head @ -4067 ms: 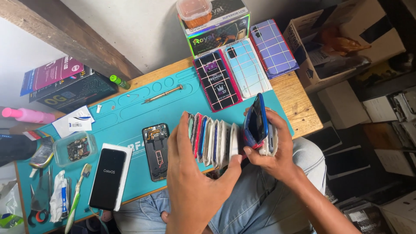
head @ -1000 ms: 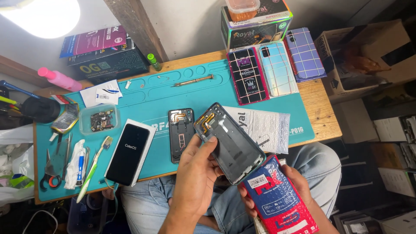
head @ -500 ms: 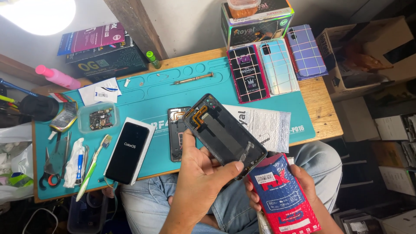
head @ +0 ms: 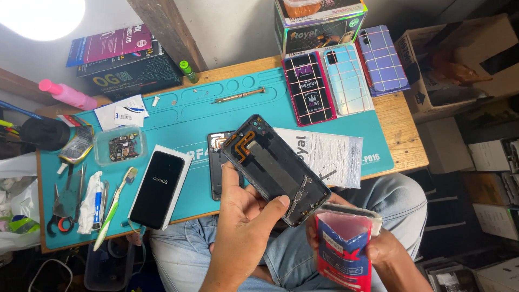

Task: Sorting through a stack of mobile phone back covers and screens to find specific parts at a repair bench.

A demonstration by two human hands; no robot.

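Observation:
My left hand [head: 246,230] holds a dark phone back housing [head: 274,167], inner side up with an orange flex strip near its top, tilted over the table's front edge. My right hand [head: 373,249] grips a red packaged phone case [head: 343,251] low over my lap, its open top next to the housing's lower end. Under the housing, an opened phone body [head: 216,162] lies on the teal work mat [head: 184,113], and a white printed packet [head: 330,157] rests to its right.
A phone with a lit screen [head: 159,184] lies left on the mat. Tweezers, scissors and a toothbrush [head: 111,213] sit at the far left beside a small parts tray [head: 120,146]. A screwdriver [head: 238,97], several packaged cases [head: 340,78] and boxes [head: 319,21] line the back.
Four seconds ago both hands fanned a stack of cases. Since then my left hand has taken up the back housing, and my right hand has lowered and tilted the red case pack.

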